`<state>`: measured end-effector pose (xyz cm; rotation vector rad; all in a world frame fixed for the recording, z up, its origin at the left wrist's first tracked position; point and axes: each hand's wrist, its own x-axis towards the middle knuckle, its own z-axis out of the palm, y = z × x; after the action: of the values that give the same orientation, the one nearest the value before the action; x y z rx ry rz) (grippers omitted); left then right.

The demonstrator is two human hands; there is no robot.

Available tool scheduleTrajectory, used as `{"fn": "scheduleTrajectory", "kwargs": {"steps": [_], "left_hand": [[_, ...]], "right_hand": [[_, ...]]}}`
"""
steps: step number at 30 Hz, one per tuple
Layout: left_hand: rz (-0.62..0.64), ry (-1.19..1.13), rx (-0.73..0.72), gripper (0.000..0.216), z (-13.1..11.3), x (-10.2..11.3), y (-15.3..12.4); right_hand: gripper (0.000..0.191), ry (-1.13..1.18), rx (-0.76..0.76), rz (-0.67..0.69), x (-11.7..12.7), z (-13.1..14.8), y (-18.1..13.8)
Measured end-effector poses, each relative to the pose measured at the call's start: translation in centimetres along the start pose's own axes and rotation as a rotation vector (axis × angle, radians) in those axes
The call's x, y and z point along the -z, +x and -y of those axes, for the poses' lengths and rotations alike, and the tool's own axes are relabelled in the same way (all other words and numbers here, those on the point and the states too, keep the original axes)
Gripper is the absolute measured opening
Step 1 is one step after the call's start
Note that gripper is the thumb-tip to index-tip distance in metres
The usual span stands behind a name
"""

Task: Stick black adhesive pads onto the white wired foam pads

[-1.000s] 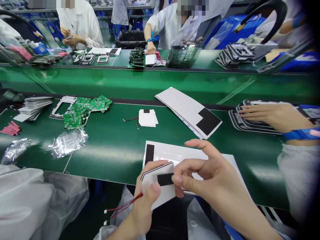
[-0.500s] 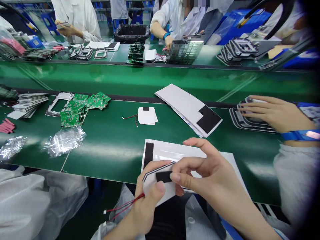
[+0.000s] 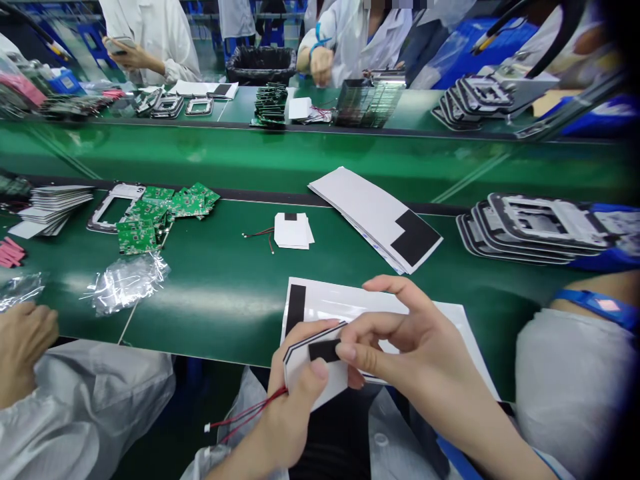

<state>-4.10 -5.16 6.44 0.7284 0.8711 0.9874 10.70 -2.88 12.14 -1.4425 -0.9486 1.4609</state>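
My left hand [image 3: 295, 393] grips a thin white panel [image 3: 327, 387] with dark edges, thumb on its face and fingers behind. Red and dark wires [image 3: 250, 408] trail from its left side to a small white connector. A black adhesive strip [image 3: 323, 350] lies on the panel's upper face. Thumb and index finger of my right hand [image 3: 395, 343] pinch the strip's right end; the other fingers are raised. Under and behind my hands is a white sheet [image 3: 450, 320] with a black strip at its left end. Farther back rests a small stack of similar wired white panels [image 3: 291, 233].
White sheets with black patches [image 3: 360, 207] lie beyond my hands. Green circuit boards [image 3: 167, 210], a frame [image 3: 117, 203] and clear plastic [image 3: 127, 283] are at left. Stacked frames [image 3: 530, 227] stand right. Neighbours' hand [image 3: 25, 343] and sleeve [image 3: 570, 373] flank me.
The right neighbour's hand has left the stacked frames and drawn back. A neighbour's hand has appeared at the left edge. My own hands hold nearly the same pose.
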Motion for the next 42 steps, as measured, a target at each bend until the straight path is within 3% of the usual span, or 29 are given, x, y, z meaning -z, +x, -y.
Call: {"fn": "scheduleTrajectory", "kwargs": {"steps": [11, 32, 37, 40, 42], "left_hand": [[-0.028, 0.047, -0.011, 0.043, 0.0, -0.1, 0.1], [-0.082, 0.008, -0.002, 0.037, 0.2, -0.3, 0.6], [-0.144, -0.003, 0.051, 0.037, 0.6, 0.1, 1.3], [-0.186, -0.051, 0.078, 0.039, 0.7, 0.4, 1.9], [-0.172, -0.074, 0.082, 0.038, 0.4, 0.6, 2.2]], "right_hand": [[0.055, -0.002, -0.017, -0.134, -1.2, 1.0, -0.8], [0.038, -0.115, 0.150, -0.173, -1.6, -0.8, -0.4], [0.033, -0.262, 0.276, -0.198, -1.6, -3.0, 1.0], [0.035, -0.315, 0.246, -0.217, -1.2, -3.8, 2.2], [0.033, -0.290, 0.224, -0.157, -0.9, -3.8, 3.0]]}}
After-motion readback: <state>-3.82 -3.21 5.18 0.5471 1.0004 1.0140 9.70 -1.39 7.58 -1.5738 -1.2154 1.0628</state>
